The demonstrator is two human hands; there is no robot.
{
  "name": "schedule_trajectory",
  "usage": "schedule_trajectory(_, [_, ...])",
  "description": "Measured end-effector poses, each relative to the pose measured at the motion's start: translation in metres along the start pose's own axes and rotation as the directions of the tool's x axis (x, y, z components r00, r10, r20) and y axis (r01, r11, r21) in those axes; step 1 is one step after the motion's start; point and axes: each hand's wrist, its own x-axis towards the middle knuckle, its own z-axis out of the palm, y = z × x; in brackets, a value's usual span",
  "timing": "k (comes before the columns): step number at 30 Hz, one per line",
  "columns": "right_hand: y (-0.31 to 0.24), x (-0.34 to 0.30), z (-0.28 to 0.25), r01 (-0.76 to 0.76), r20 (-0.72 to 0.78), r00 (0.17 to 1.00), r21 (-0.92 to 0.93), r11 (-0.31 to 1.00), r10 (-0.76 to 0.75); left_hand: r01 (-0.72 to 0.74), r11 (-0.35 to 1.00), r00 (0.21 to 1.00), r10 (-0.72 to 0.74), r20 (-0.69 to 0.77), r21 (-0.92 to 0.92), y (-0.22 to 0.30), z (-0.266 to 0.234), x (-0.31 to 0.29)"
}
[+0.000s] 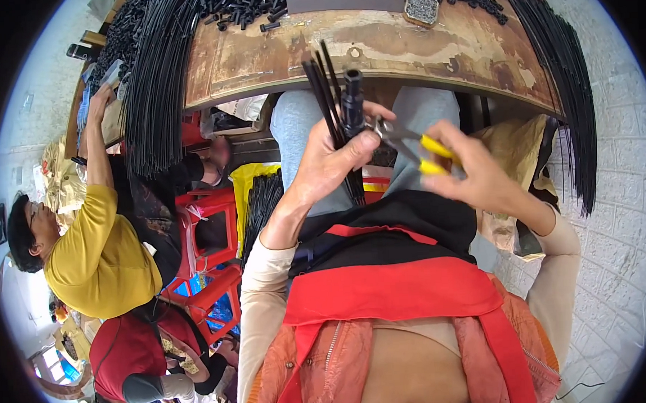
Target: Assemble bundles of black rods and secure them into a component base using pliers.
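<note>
My left hand (334,156) is closed around several thin black rods (321,86) and a black tubular fitting (352,103), all held upright above my lap. In my right hand (473,167) is a pair of pliers (430,156) with yellow handles; my fingers wrap the grips. The metal jaws of the pliers reach to the side of the fitting, beside my left thumb. Whatever the jaws grip there is too small to make out. The lower ends of the rods hang below my left palm.
A worn wooden table (259,56) is in front, with black fittings (246,7) piled at its back and a square tin of small metal parts (421,10). Bundles of black rods (156,101) drape over both sides. A co-worker in yellow (98,254) sits left, near red stools (213,235).
</note>
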Motion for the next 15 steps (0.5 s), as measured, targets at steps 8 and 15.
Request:
schedule_trajectory(8, [-0.007,0.008,-0.018,-0.580,0.660,0.738,0.517,0.629,0.139,-0.028,1.000,0.996,0.027,0.082,0.008,0.004,-0.001,-0.002])
schedule_trajectory(15, [0.010,0.010,0.005,0.222,-0.138,0.957,-0.220,0.950,-0.256,-0.034,0.999,0.999,0.034,0.003,0.041,-0.002,-0.003,-0.004])
